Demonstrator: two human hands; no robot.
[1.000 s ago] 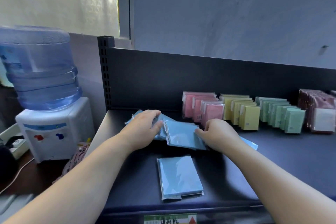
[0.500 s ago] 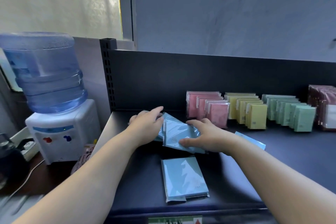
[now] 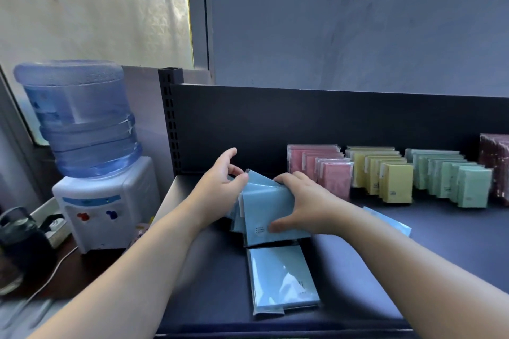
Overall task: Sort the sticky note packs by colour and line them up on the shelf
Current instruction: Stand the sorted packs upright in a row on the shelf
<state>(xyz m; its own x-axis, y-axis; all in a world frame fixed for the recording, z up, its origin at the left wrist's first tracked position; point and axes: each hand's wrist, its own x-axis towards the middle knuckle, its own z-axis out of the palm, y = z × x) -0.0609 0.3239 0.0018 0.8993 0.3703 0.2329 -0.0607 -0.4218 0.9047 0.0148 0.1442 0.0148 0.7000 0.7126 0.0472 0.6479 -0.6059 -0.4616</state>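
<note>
Both hands work a bundle of blue packs (image 3: 263, 205), tilted up off the shelf (image 3: 440, 245) at mid-front. The left grip (image 3: 220, 187) grasps the bundle's upper-left edge w/ fingers curled round it and one digit sticking up free. The right grip (image 3: 305, 206) grasps the right side, w/ fingers over the top edge and thumb pressed on the front face near the bottom. The packs in the bundle are fanned and uneven; exact no. can't be told.

Just in front of the bundle, a flat blue pack (image 3: 281, 279) lies on the shelf near the front edge, touched by neither hand. Another blue pack (image 3: 392, 223) lies flat behind the right forearm, partly hidden.

Along the back, to the right, packs stand upright in rows, side by side:
- pink row (image 3: 321, 170)
- yellow row (image 3: 385, 180)
- green row (image 3: 454, 183)
- dark red packs (image 3: 495, 162) at the frame edge

Left of the shelf, on a lower desk (image 3: 71, 264), a water dispenser (image 3: 106, 206) carries a blue bottle (image 3: 80, 118); a dark kettle (image 3: 20, 242) & a power strip (image 3: 57, 230) sit beside it.
</note>
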